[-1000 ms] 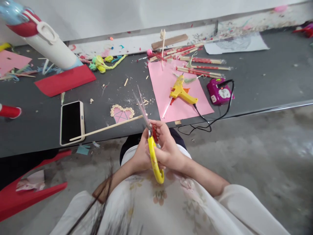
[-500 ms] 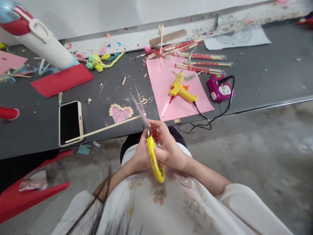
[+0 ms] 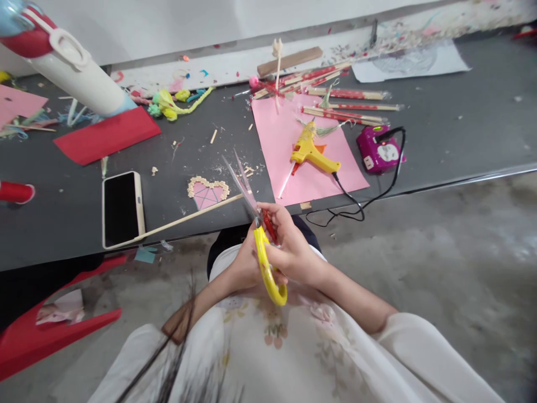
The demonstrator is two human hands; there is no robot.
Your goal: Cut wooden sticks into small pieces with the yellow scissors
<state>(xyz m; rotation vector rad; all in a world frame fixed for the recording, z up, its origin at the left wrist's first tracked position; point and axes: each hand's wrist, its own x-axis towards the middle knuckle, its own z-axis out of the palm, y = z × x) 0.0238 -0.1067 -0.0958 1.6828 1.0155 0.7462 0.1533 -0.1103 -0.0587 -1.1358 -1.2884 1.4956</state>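
In front of my body, my right hand (image 3: 293,246) grips a pair of scissors (image 3: 263,254) with a yellow handle loop and a red one. Their blades stand apart and point up over the table edge. My left hand (image 3: 243,266) is closed close against the scissors near the pivot; its fingers are mostly hidden, so what it holds is unclear. A thin wooden stick (image 3: 193,215) runs from the phone (image 3: 121,210) to the blades. Just beyond it lies a pink heart (image 3: 207,197) edged with small wooden bits.
A yellow glue gun (image 3: 312,151) rests on pink paper (image 3: 268,134), its cord leading to a purple power socket (image 3: 380,151). Behind are packaged sticks (image 3: 348,94). Left stand a bottle (image 3: 84,78) and red paper (image 3: 107,134). A red chair (image 3: 62,341) is below.
The yellow handle has swung slightly up and to the right, and the blade tips are a little wider apart. The stick's far end has slid slightly left across the phone.
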